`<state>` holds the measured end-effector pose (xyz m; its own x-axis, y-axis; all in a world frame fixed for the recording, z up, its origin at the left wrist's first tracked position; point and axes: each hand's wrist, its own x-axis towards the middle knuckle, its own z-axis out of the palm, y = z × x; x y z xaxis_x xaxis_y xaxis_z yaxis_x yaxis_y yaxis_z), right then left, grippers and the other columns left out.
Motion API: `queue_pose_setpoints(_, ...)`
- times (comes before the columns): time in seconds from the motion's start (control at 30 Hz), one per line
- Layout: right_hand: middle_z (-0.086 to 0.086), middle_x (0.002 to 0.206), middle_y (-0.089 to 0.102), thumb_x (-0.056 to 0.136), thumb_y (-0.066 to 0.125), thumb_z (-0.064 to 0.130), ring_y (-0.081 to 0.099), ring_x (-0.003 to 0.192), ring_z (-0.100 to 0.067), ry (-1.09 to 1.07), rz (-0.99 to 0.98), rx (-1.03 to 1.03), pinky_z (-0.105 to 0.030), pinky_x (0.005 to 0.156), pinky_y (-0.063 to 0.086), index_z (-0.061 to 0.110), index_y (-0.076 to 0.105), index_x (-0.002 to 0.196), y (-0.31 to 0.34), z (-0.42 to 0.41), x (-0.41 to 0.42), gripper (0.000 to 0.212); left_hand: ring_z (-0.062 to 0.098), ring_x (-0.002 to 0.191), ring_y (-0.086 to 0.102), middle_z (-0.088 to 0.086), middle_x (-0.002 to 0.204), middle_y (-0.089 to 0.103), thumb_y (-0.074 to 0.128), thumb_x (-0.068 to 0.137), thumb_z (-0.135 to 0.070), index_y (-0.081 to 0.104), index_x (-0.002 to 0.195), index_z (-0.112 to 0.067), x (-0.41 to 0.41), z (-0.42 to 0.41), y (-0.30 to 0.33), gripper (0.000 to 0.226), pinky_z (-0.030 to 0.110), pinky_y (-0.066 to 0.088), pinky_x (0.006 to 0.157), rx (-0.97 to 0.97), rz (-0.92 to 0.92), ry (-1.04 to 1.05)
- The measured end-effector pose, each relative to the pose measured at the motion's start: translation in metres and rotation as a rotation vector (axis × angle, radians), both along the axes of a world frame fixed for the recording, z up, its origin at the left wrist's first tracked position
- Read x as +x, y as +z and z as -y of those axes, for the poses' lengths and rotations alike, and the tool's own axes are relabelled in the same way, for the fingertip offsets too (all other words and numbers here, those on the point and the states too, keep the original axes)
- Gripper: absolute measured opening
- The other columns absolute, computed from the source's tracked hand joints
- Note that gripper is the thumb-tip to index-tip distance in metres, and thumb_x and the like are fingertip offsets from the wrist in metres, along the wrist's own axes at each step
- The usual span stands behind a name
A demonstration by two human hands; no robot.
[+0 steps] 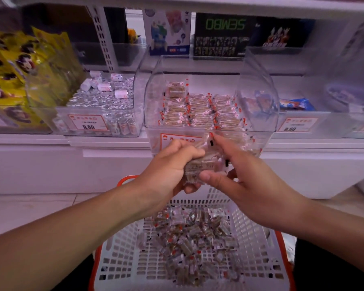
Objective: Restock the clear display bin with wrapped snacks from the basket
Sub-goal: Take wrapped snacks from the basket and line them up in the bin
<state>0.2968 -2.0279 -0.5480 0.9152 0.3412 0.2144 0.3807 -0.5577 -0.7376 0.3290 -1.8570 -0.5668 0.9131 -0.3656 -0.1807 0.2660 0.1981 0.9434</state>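
Two hands share one stack of wrapped snacks: the left hand is curled round it from below and the right hand pinches its far end between thumb and fingers, just in front of the clear display bin. Slick wrappers could slide apart as the stack lifts over the bin's front wall, dropping pieces toward the basket or floor. A careless release could also topple the neat rows inside.
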Motion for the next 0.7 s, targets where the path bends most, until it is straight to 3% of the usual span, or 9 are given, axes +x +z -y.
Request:
queue_pose_setpoints(0.07, 0.014, 0.13, 0.059, 0.094, 0.057, 0.04, 0.056, 0.12, -0.003, 0.065, -0.053, 0.021, -0.029, 0.098, 0.047, 0.026, 0.031, 0.145, -0.004, -0.003, -0.002, 0.059, 0.015, 0.045, 0.05, 0.02, 0.087, 0.064, 0.062, 0.079, -0.054, 0.054, 0.111, -0.007, -0.002, 0.001, 0.005, 0.058, 0.024, 0.034, 0.039, 0.074, 0.039, 0.029)
queue_pose_setpoints(0.13, 0.01, 0.137, 0.052, 0.093, 0.055, 0.046, 0.05, 0.128, -0.005, 0.059, -0.045, 0.03, -0.034, 0.106, 0.043, 0.022, 0.024, 0.151, -0.003, -0.008, -0.004, 0.07, 0.012, 0.046, 0.051, 0.012, 0.08, 0.067, 0.052, 0.076, -0.075, 0.067, 0.105, -0.021, -0.003, 0.0, 0.014, 0.063, 0.022, 0.034, 0.038, 0.155, 0.081, 0.046)
queue_pose_setpoints(0.27, 0.005, 0.11, 0.071, 0.077, 0.076, 0.027, 0.071, 0.098, -0.012, 0.058, -0.156, 0.322, -0.031, 0.085, 0.057, 0.017, 0.051, 0.125, 0.011, -0.016, 0.003, 0.055, 0.006, 0.046, 0.059, -0.004, 0.06, 0.069, 0.024, 0.096, -0.071, 0.07, 0.061, -0.043, -0.004, -0.001, 0.034, 0.064, 0.017, 0.04, 0.042, 0.193, 0.172, 0.11)
queue_pose_setpoints(0.33, -0.004, 0.097, 0.075, 0.069, 0.083, 0.02, 0.074, 0.083, -0.017, 0.054, -0.171, 0.381, -0.028, 0.067, 0.058, 0.01, 0.061, 0.112, 0.022, -0.017, 0.013, 0.05, 0.009, 0.075, 0.073, 0.001, 0.083, 0.077, 0.023, 0.095, -0.071, 0.072, 0.087, -0.05, 0.001, -0.002, 0.043, 0.054, 0.023, 0.057, 0.065, 0.188, 0.23, 0.172)
queue_pose_setpoints(0.4, -0.007, 0.09, 0.075, 0.064, 0.086, 0.021, 0.07, 0.07, -0.017, 0.057, -0.181, 0.41, -0.027, 0.054, 0.055, 0.008, 0.065, 0.104, 0.04, -0.016, 0.03, 0.047, 0.021, 0.107, 0.067, 0.012, 0.12, 0.069, 0.025, 0.08, -0.082, 0.058, 0.118, -0.023, 0.015, -0.01, 0.054, 0.078, 0.042, 0.053, 0.095, 0.327, 0.31, 0.237)
queue_pose_setpoints(0.43, -0.008, 0.089, 0.075, 0.062, 0.088, 0.024, 0.069, 0.067, -0.017, 0.038, -0.19, 0.418, -0.028, 0.053, 0.054, 0.01, 0.067, 0.102, 0.049, -0.014, 0.043, 0.048, 0.015, 0.096, 0.067, 0.012, 0.112, 0.069, 0.029, 0.076, -0.083, 0.055, 0.11, -0.015, 0.025, -0.018, 0.058, 0.081, 0.036, 0.053, 0.089, 0.39, 0.395, 0.297)
queue_pose_setpoints(0.5, -0.01, 0.087, 0.075, 0.054, 0.09, 0.035, 0.067, 0.068, -0.02, -0.058, -0.21, 0.382, -0.034, 0.059, 0.054, 0.012, 0.069, 0.099, 0.065, -0.011, 0.082, 0.055, 0.002, 0.059, 0.052, 0.003, 0.076, 0.061, 0.046, 0.082, -0.071, 0.051, 0.084, -0.019, 0.05, -0.044, 0.068, 0.052, 0.017, 0.043, 0.058, 0.594, 0.651, 0.51)
queue_pose_setpoints(0.57, -0.011, 0.086, 0.075, 0.053, 0.09, 0.036, 0.068, 0.07, -0.018, -0.146, -0.256, 0.287, -0.036, 0.066, 0.053, 0.004, 0.068, 0.102, 0.071, -0.014, 0.129, 0.062, 0.004, 0.054, 0.049, -0.005, 0.065, 0.055, 0.059, 0.083, -0.064, 0.049, 0.076, -0.025, 0.072, -0.071, 0.072, 0.04, 0.022, 0.035, 0.048, 0.929, 0.791, 0.601)
queue_pose_setpoints(0.7, -0.008, 0.077, 0.071, 0.066, 0.091, 0.02, 0.068, 0.068, -0.019, -0.255, -0.272, 0.061, -0.028, 0.06, 0.057, 0.007, 0.065, 0.084, 0.046, -0.036, 0.206, 0.033, 0.014, 0.055, 0.058, -0.003, 0.055, 0.059, 0.063, 0.08, -0.061, 0.06, 0.061, -0.017, 0.094, -0.086, 0.054, 0.049, 0.025, 0.036, 0.051, 1.265, 0.715, 0.163)
